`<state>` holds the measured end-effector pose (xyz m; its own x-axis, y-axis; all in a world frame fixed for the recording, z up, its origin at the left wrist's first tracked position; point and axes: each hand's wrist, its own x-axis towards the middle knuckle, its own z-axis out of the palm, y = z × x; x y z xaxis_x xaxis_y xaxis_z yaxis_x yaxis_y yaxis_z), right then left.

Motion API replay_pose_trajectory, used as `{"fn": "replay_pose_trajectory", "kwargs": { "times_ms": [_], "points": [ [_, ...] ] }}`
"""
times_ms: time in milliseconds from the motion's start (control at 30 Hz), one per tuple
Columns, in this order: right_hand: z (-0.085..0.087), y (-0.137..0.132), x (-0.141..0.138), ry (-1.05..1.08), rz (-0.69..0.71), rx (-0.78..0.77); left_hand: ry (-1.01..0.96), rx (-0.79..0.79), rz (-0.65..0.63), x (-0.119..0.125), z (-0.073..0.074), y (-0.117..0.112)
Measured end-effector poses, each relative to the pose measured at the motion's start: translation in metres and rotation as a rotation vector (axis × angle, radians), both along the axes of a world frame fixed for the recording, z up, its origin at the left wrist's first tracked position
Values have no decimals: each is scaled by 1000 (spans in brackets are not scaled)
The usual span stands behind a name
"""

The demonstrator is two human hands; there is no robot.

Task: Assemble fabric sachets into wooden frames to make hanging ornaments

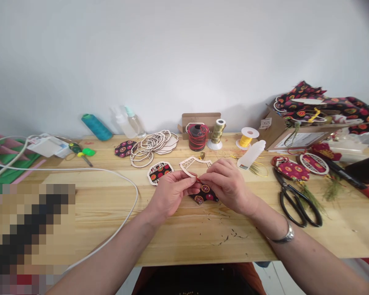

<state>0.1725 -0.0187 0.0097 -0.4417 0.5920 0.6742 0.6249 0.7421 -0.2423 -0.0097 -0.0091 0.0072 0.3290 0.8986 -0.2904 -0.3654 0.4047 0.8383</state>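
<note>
My left hand [172,192] and my right hand [226,184] meet near the middle of the table, fingertips pinched on a short bit of red cord [198,179]. Just below the fingers shows a dark patterned fabric piece [205,195] with scalloped edges. Behind them is a pale cut-out wooden frame [189,164], partly covered by both hands. A small gold-coloured piece [202,155] sits at the frame's top. To the left lies a fabric-backed wooden frame [160,173]. Whether the cord is fixed to the fabric or the frame is hidden by my fingers.
Stacked wooden frames [153,143] lie behind left. Spools of red cord [197,137], gold thread [218,133] and yellow thread [247,138] stand along the back, near a white bottle [251,155]. Black scissors [298,203] lie right. A white cable [137,192] curves across the left.
</note>
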Motion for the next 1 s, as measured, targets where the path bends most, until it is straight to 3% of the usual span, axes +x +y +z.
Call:
{"fn": "replay_pose_trajectory", "kwargs": {
  "times_ms": [500,1000],
  "points": [
    [1,-1,2,-132,-25,81,-2,-54,21,1,0,1],
    [3,0,3,-114,-27,99,29,-10,12,2,-1,0]
  ]
}}
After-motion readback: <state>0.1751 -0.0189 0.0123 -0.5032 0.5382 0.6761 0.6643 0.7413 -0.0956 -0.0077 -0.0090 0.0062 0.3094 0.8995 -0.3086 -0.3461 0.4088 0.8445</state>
